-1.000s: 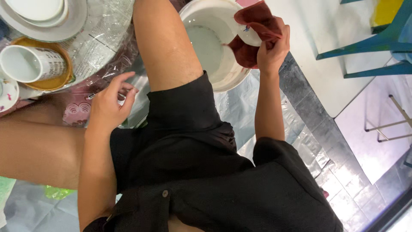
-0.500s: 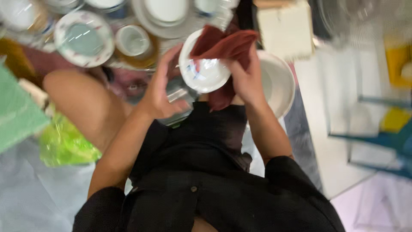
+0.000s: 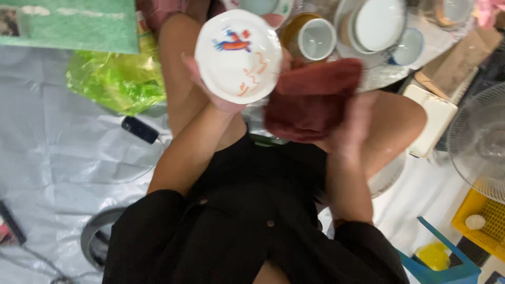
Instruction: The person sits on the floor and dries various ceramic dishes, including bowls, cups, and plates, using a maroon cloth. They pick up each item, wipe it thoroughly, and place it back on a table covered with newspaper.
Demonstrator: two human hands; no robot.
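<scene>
Left hand [image 3: 213, 89] holds a small white dish [image 3: 238, 56] up in the air, above the lap, tilted so its painted side faces the camera. Fingers wrapped round the left rim and underside, grip closed on the dish. The dish's right rim is just beside the red cloth [image 3: 310, 97], maybe touching; can't tell.

Right hand [image 3: 350, 126] is motion-blurred. It carries the red cloth, bunched over the palm, fingers seemingly closed into it; exact finger position not readable.

Floor is covered with a grey plastic sheet [image 3: 58, 147]. Clutter at the far edge: a white cup [image 3: 314, 38] on a brownish saucer, a stack of white plates [image 3: 376, 26], and more crockery behind the dish. Green plastic bag [image 3: 118, 79] at far left, with a dark small device [image 3: 139, 129] just beside the left knee. A fan grille [image 3: 478, 139] and a yellow crate [image 3: 481, 221] hem in the right side.

Open room: near-left sheet area, mostly bare.
</scene>
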